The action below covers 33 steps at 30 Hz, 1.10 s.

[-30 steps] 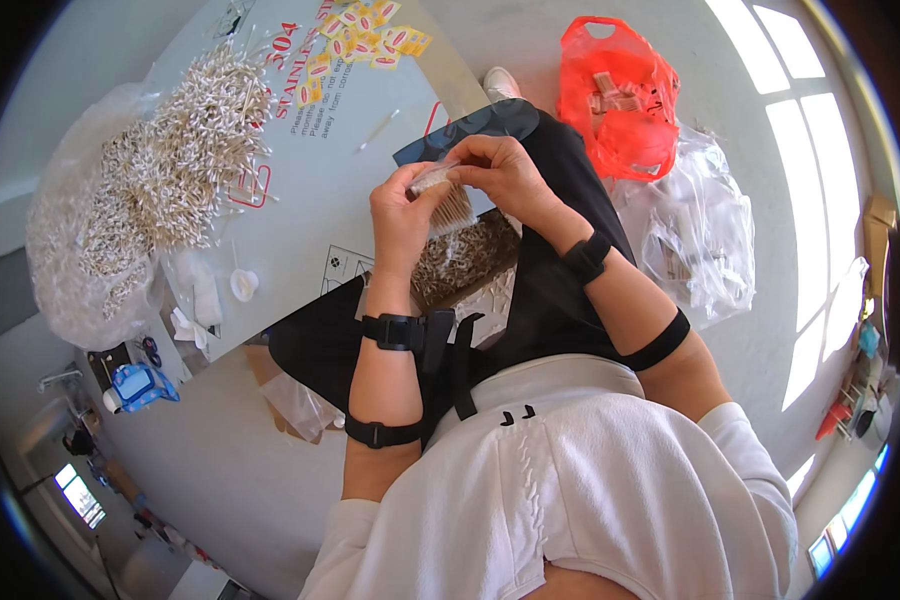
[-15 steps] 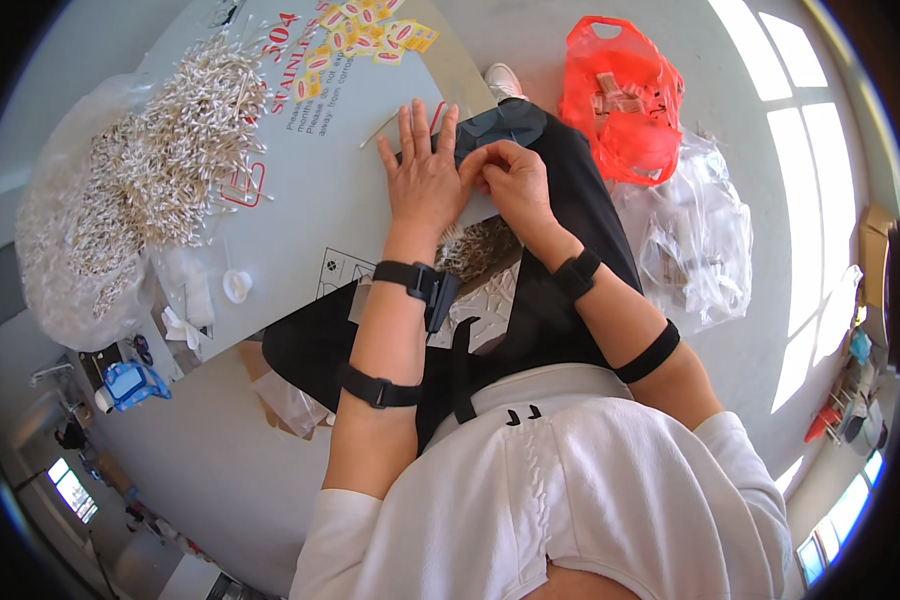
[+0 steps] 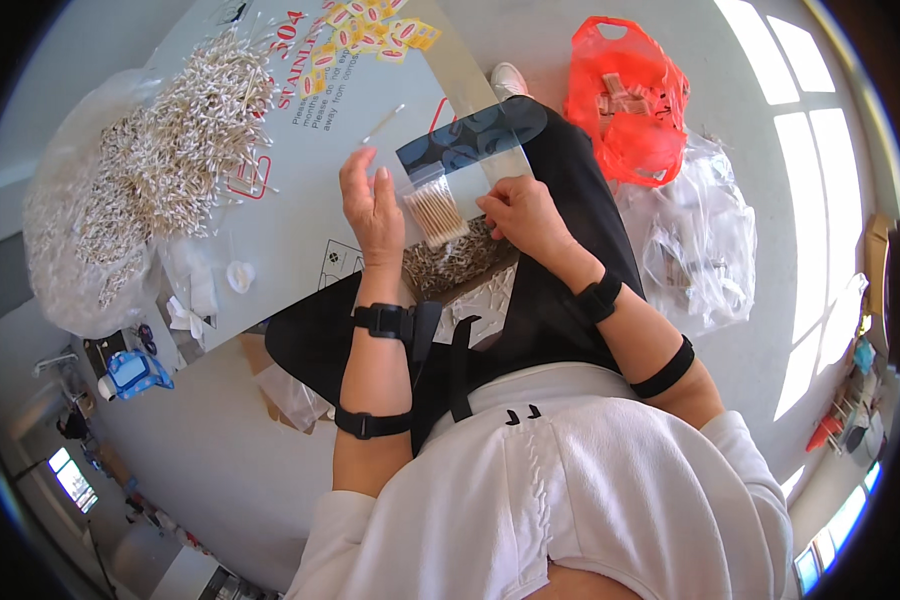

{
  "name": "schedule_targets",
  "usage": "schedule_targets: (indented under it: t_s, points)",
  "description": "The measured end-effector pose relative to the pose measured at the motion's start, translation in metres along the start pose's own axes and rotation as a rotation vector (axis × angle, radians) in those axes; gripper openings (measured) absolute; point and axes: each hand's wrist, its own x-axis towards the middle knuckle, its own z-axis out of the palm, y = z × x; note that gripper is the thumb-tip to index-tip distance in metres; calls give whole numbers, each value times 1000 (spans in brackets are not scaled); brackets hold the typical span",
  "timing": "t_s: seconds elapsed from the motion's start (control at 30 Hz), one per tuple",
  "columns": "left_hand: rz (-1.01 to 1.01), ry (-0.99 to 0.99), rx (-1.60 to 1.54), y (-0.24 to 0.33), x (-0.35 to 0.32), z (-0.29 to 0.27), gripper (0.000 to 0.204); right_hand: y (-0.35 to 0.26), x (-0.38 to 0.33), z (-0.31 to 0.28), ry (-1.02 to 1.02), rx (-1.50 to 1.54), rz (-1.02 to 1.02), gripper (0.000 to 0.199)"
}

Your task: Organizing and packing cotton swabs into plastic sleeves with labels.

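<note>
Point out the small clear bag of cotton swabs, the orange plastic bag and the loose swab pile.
Small clear bag of swabs (image 3: 436,210), head view, on the swab bundle inside.
Orange plastic bag (image 3: 625,95), head view, on its middle.
Loose swab pile (image 3: 185,135), head view, on the heap's centre.

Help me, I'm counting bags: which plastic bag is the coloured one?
The orange bag on the floor, top right beyond the knee. The bags heaped beside it are clear, as is the small swab bag between the hands.

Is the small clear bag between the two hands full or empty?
Partly filled: the small clear bag holds a bundle of cotton swabs, gripped between the left hand and right hand.
</note>
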Motion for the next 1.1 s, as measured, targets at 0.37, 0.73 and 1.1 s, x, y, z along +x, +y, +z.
schedule_targets:
  t_s: [0.37, 0.73, 1.1]
  points:
    - [135, -148, 400, 22, -43, -7, 34, -18, -4, 25, -610, -71, 232, 14]
    - [66, -171, 849, 20, -62, 23, 76, -21, 23, 17, 90, -222, -498, 32]
    - [192, -181, 663, -5, -48, 6, 74, -18, 51, 30, -61, -255, -159, 26]
